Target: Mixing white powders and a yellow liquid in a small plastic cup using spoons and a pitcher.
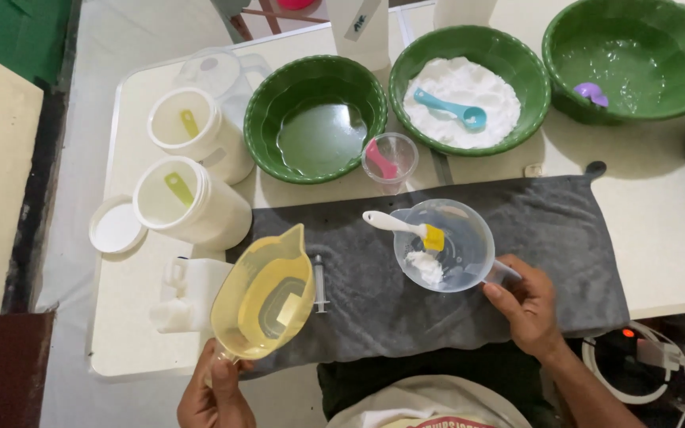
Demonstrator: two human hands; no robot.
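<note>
on the white desk [660, 238] in front of you lies a dark grey towel [564, 238], and both your hands work over its near edge. your left hand [214, 396] has its grip closed around the handle of a yellow translucent plastic measuring jug [263, 297], held above the left end of the towel with its spout pointing away from you; a shallow pool of clear liquid sits in it. your right hand [526, 305] has its grip closed on the handle of a clear plastic measuring cup [443, 246] that rests on the towel. inside that cup lies a small heap of white powder [426, 268], and a white-handled spatula with a yellow blade [404, 227] leans across its rim. a clear plastic syringe [319, 283] lies on the towel just beside the jug.

beyond the towel stand three green plastic bowls: the left bowl [316, 119] holds clear liquid, the middle bowl [469, 89] holds white powder with a blue measuring spoon [453, 109], and the right bowl [632, 59] holds liquid and a purple spoon [592, 93]. a small clear cup with a pink spoon [388, 158] sits between the first two bowls. two white round tubs [192, 190] stand to the left.
</note>
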